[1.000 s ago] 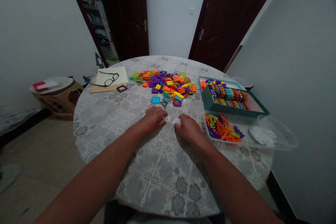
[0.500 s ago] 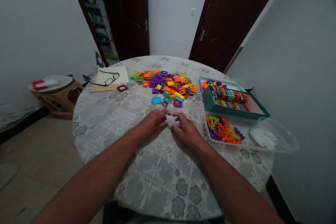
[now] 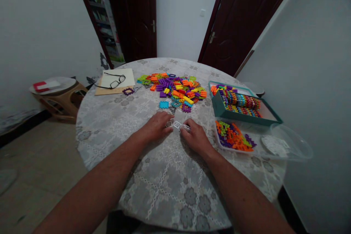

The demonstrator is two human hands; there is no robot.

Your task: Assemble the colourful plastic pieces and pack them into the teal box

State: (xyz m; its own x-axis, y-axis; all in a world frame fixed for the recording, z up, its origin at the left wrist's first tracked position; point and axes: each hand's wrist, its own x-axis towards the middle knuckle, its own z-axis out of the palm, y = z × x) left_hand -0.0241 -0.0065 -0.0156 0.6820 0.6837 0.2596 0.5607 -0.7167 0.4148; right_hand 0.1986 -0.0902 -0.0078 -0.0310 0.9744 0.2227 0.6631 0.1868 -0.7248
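My left hand [image 3: 158,126] and my right hand [image 3: 195,135] rest close together on the round table [image 3: 115,131], fingers curled. Each pinches a small clear plastic piece [image 3: 177,124]; the pieces meet in the gap between my fingertips. Just beyond them lies a heap of coloured plastic building pieces [image 3: 175,87] in purple, orange, yellow and green, with a blue square piece [image 3: 163,105] at its near edge.
A teal box [image 3: 219,106] of stacked coloured pieces sits at the right, with a clear tray [image 3: 216,137] of orange and purple pieces and a clear lid [image 3: 290,142] nearer. Glasses [image 3: 116,81] lie on paper at the far left. A stool [image 3: 59,97] stands beside the table.
My hands came together with the clear pieces half a second ago, and now they sit slightly apart again, the pieces still between my fingertips.
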